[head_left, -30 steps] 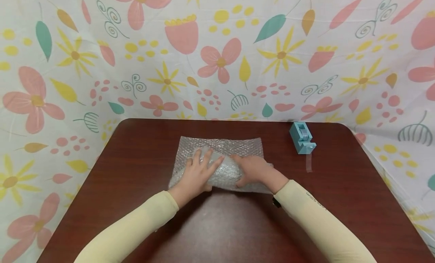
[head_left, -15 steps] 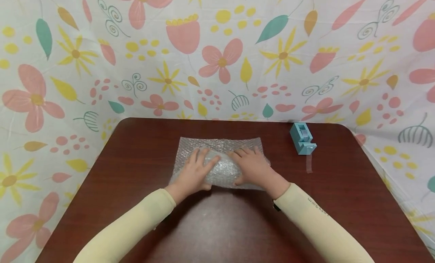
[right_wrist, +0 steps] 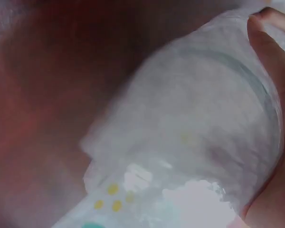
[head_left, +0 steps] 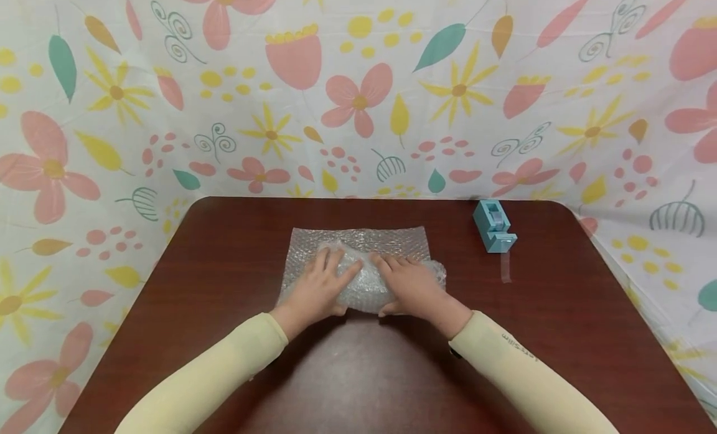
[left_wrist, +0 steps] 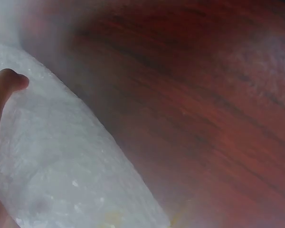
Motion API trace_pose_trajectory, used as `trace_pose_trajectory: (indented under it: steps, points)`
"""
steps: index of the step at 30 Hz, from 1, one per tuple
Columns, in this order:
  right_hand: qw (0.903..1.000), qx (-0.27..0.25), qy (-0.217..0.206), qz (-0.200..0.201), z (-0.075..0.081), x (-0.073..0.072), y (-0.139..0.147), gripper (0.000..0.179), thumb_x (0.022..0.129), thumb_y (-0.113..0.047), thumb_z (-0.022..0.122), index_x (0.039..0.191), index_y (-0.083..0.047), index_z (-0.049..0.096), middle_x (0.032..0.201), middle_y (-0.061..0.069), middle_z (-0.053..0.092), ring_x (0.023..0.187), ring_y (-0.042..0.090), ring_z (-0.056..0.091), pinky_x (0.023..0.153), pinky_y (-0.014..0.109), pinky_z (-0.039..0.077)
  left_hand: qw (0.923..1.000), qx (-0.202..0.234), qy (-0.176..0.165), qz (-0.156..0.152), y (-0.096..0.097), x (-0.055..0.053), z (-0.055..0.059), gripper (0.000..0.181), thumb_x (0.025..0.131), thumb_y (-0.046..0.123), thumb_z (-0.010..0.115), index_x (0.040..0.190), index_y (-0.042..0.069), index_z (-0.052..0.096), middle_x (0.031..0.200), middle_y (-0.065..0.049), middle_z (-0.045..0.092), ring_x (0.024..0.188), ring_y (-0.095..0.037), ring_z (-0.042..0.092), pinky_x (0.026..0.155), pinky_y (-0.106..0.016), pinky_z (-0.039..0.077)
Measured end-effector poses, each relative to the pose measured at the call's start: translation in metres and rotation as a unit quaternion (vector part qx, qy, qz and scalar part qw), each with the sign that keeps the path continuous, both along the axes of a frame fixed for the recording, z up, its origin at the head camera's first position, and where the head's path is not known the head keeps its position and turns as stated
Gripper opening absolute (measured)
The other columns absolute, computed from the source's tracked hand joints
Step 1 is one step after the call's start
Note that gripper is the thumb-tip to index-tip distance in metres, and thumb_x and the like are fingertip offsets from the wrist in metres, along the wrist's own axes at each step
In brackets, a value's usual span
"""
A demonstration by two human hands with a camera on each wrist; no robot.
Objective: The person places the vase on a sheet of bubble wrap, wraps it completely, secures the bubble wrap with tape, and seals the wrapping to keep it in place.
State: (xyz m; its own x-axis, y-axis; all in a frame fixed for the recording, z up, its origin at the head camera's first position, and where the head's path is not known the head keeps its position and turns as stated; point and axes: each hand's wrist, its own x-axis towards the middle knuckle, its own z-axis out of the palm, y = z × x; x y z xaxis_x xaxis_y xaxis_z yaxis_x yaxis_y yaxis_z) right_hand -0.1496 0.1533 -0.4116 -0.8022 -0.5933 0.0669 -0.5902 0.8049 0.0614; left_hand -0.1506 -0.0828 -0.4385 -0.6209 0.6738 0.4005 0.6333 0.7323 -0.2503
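Observation:
A bundle of clear bubble wrap [head_left: 366, 287] lies across the table under both hands. Behind it stretches a flat part of the same bubble wrap sheet [head_left: 386, 238]. My left hand [head_left: 316, 287] holds the bundle's left half, fingers over the top and thumb at the near side. On the right half, my right hand [head_left: 414, 287] grips in the same way. In the left wrist view, a thumb [left_wrist: 12, 80] lies against the wrapped surface [left_wrist: 61, 142]. A round rim [right_wrist: 228, 59] shows through the plastic at the bundle's end in the right wrist view; the wrapped thing itself is mostly hidden.
A light blue tape dispenser [head_left: 493, 225] stands at the back right of the dark red-brown table [head_left: 235, 247], a strip of tape [head_left: 506, 267] hanging from its front. A flower-patterned cloth [head_left: 358, 154] rises behind the table.
My right hand has shifted and resettled over the bundle. The wrap's near right corner has gone from below that hand, and a bunched end now shows past it. My left hand stays nearly in place.

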Motion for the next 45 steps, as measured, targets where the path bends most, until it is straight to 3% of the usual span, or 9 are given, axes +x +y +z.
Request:
trace_pose_trajectory:
  steps: [5, 9, 14, 22, 26, 31, 36, 41, 45]
  points:
    - [0.9997, -0.018, 0.002, 0.014, -0.006, -0.004, -0.001, 0.114, 0.065, -0.058, 0.091, 0.151, 0.0, 0.042, 0.136, 0.02, 0.065, 0.124, 0.036, 0.066, 0.103, 0.05, 0.054, 0.9996, -0.018, 0.02, 0.008, 0.003, 0.0, -0.001, 0.105, 0.057, 0.063, 0.091, 0.144, 0.021, 0.051, 0.136, -0.022, 0.056, 0.121, -0.045, 0.059, 0.092, -0.05, 0.06]
    - [0.9996, -0.023, 0.002, 0.018, -0.006, -0.007, -0.002, 0.112, 0.065, -0.056, 0.091, 0.15, -0.001, 0.043, 0.135, 0.02, 0.066, 0.12, 0.036, 0.067, 0.101, 0.05, 0.055, 0.9967, -0.051, 0.033, 0.053, 0.005, 0.005, 0.0, 0.106, 0.056, 0.072, 0.087, 0.145, 0.028, 0.049, 0.138, -0.018, 0.056, 0.122, -0.044, 0.058, 0.087, -0.053, 0.06]
    - [0.9995, -0.028, -0.001, 0.015, -0.005, -0.008, -0.001, 0.111, 0.065, -0.055, 0.092, 0.149, -0.002, 0.044, 0.13, 0.02, 0.068, 0.113, 0.037, 0.07, 0.098, 0.051, 0.056, 0.9905, -0.077, 0.058, 0.098, 0.008, 0.012, 0.005, 0.109, 0.053, 0.08, 0.082, 0.147, 0.036, 0.047, 0.14, -0.013, 0.058, 0.127, -0.049, 0.056, 0.093, -0.066, 0.052]
    - [0.9996, -0.027, 0.003, 0.009, -0.003, -0.009, -0.002, 0.117, 0.061, -0.06, 0.091, 0.15, -0.003, 0.042, 0.127, 0.02, 0.069, 0.109, 0.037, 0.071, 0.096, 0.052, 0.056, 0.9963, -0.031, 0.064, 0.048, 0.005, 0.003, 0.001, 0.109, 0.053, 0.075, 0.087, 0.145, 0.03, 0.05, 0.137, -0.019, 0.055, 0.115, -0.044, 0.059, 0.087, -0.054, 0.059]
    - [0.9998, -0.014, -0.016, 0.0, -0.002, -0.013, -0.005, 0.111, 0.066, -0.056, 0.091, 0.15, -0.001, 0.043, 0.12, 0.02, 0.071, 0.098, 0.035, 0.072, 0.088, 0.05, 0.059, 0.9983, -0.027, 0.036, 0.038, 0.004, -0.003, 0.004, 0.111, 0.053, 0.072, 0.088, 0.146, 0.028, 0.049, 0.134, -0.019, 0.055, 0.112, -0.043, 0.06, 0.086, -0.055, 0.059]
    - [0.9984, -0.024, -0.051, 0.004, -0.002, -0.021, -0.007, 0.103, 0.066, -0.047, 0.092, 0.146, -0.002, 0.046, 0.104, 0.016, 0.074, 0.081, 0.029, 0.072, 0.071, 0.044, 0.06, 0.9986, -0.012, -0.029, 0.042, 0.003, -0.004, 0.012, 0.111, 0.053, 0.066, 0.091, 0.146, 0.025, 0.048, 0.134, -0.018, 0.055, 0.113, -0.045, 0.061, 0.09, -0.062, 0.056]
    - [0.9949, -0.03, -0.096, 0.013, 0.001, -0.027, -0.008, 0.102, 0.067, -0.045, 0.091, 0.148, -0.003, 0.046, 0.114, 0.016, 0.074, 0.086, 0.029, 0.073, 0.076, 0.044, 0.06, 0.994, -0.024, -0.084, 0.065, 0.003, -0.001, 0.021, 0.113, 0.057, 0.065, 0.091, 0.152, 0.024, 0.045, 0.14, -0.017, 0.055, 0.12, -0.05, 0.06, 0.096, -0.071, 0.049]
    - [0.9884, -0.019, -0.151, -0.001, 0.009, -0.034, -0.008, 0.102, 0.07, -0.044, 0.09, 0.151, -0.003, 0.043, 0.116, 0.013, 0.075, 0.092, 0.027, 0.074, 0.08, 0.043, 0.061, 0.9872, -0.058, -0.119, 0.088, 0.008, -0.002, 0.035, 0.116, 0.06, 0.065, 0.09, 0.157, 0.027, 0.039, 0.148, -0.015, 0.056, 0.142, -0.056, 0.042, 0.107, -0.081, 0.032]
    - [0.9808, -0.021, -0.194, -0.008, 0.012, -0.039, -0.005, 0.107, 0.071, -0.043, 0.09, 0.155, -0.003, 0.038, 0.111, 0.011, 0.076, 0.092, 0.027, 0.073, 0.082, 0.044, 0.06, 0.9794, -0.084, -0.155, 0.098, 0.017, -0.005, 0.045, 0.124, 0.057, 0.071, 0.089, 0.159, 0.028, 0.035, 0.153, -0.016, 0.053, 0.154, -0.051, 0.028, 0.112, -0.082, 0.022]
